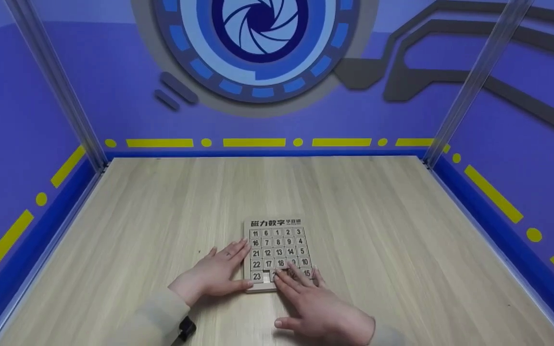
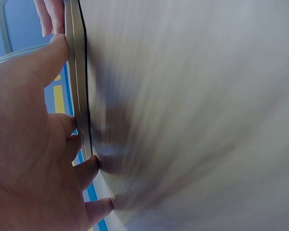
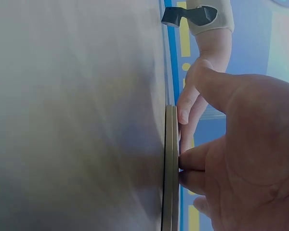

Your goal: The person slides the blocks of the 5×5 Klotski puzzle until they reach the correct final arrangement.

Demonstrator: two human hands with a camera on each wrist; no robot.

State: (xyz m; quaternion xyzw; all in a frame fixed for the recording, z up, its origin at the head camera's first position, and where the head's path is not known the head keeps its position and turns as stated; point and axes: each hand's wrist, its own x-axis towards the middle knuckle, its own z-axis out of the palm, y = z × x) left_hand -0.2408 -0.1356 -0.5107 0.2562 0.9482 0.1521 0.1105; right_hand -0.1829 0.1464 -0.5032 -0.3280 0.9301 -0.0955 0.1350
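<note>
Pale rectangular wooden number puzzle [image 1: 278,246], its face set with square tiles, was seen lying flat on the light wood-grained table [image 1: 185,202], at six o'clock from the round blue-and-white emblem [image 1: 260,24] on the violet-blue back wall [image 1: 113,96]. Its nine o'clock edge was met by outstretched fingers of the left hand [image 1: 217,275], and its seven o'clock corner was touched by the thumb, that hand being spread rather than clasped. From five o'clock, straight fingers of the right hand [image 1: 322,307] were laid on the lower tiles, some numbers being covered; its thumb was held apart. Beside tile 23 [image 1: 257,276], at three o'clock, a gap was exposed. Wide tabletop was seen beyond the puzzle's twelve o'clock edge.
</note>
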